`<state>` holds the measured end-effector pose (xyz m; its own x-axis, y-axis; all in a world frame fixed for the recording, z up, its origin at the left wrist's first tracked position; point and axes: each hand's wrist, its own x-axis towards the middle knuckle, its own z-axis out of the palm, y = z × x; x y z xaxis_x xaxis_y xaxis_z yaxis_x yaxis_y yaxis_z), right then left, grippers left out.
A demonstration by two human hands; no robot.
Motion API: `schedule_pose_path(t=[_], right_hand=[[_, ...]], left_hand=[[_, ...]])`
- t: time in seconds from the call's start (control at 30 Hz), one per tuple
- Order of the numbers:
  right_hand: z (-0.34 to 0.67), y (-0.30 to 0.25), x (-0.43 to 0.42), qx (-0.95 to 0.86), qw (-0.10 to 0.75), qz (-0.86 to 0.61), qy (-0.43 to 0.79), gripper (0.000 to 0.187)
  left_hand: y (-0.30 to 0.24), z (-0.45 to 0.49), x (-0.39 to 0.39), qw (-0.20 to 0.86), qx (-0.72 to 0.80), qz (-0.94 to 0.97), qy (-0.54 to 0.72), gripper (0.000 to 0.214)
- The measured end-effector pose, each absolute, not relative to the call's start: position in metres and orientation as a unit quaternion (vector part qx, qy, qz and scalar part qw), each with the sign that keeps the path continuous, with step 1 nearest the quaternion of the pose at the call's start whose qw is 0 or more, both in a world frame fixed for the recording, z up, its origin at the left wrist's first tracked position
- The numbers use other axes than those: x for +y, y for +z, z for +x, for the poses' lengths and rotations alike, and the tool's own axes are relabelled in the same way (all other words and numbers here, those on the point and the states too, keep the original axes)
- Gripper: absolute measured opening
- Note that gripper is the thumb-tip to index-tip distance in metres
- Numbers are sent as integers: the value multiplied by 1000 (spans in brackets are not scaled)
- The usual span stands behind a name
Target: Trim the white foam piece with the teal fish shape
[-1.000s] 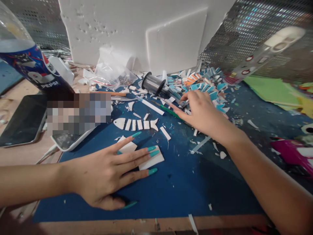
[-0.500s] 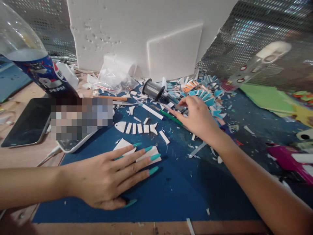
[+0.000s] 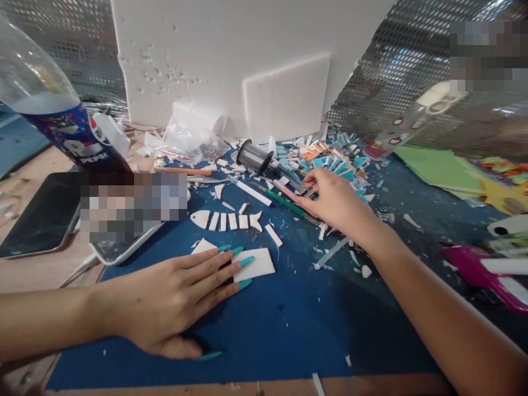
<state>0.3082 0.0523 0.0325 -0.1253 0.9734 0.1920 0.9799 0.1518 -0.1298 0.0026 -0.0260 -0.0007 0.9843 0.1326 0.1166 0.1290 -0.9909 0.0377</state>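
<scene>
My left hand [image 3: 177,302] lies flat on the blue mat, palm down, its long teal nails pointing right. Its fingertips rest on a white rectangular piece [image 3: 259,263], and a second white piece [image 3: 203,246] shows partly under the fingers. My right hand [image 3: 336,203] is at the edge of the scrap pile with fingers curled; whatever is between them is hidden. Close to its thumb lie a green pen-like tool [image 3: 284,202] and a white pen-like tool [image 3: 251,191]. Above my left hand, several white segments form a fish shape [image 3: 231,221].
A dark spool [image 3: 253,157] stands before blue, white and orange scraps [image 3: 330,157]. On the left are a Pepsi bottle [image 3: 76,135], a dark phone [image 3: 41,214] and a partly blurred device [image 3: 124,250]. Green sheets [image 3: 437,170] and a magenta object [image 3: 478,275] lie right.
My left hand has slid slightly left and its fingers are closer together, showing more of the white rectangle. My right hand stays by the scrap pile, its fingers slightly more curled. The view has shifted slightly.
</scene>
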Motion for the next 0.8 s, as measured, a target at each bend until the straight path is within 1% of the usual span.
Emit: schedule_pose_path(t=[0.07, 0.13, 0.23, 0.37, 0.47, 0.63, 0.8], right_hand=[[311, 41, 52, -728, 128, -674, 6, 22], [315, 53, 51, -706, 146, -693, 27, 19], [322, 70, 49, -675, 177, -715, 25, 15], [330, 84, 46, -658, 215, -721, 29, 15], [329, 85, 44, -681, 209, -700, 47, 13], [321, 85, 41, -694, 182, -692, 75, 16], [315, 82, 40, -716, 211, -663, 52, 15]], left_hand=[[-1, 2, -23, 17, 61, 996, 67, 70], [2, 3, -20, 17, 51, 997, 64, 68], [6, 6, -17, 20, 36, 998, 45, 67], [6, 7, -15, 41, 62, 997, 31, 73], [5, 6, -15, 59, 75, 995, 26, 75], [4, 5, -16, 61, 80, 994, 36, 74], [5, 5, -16, 57, 84, 994, 37, 73]])
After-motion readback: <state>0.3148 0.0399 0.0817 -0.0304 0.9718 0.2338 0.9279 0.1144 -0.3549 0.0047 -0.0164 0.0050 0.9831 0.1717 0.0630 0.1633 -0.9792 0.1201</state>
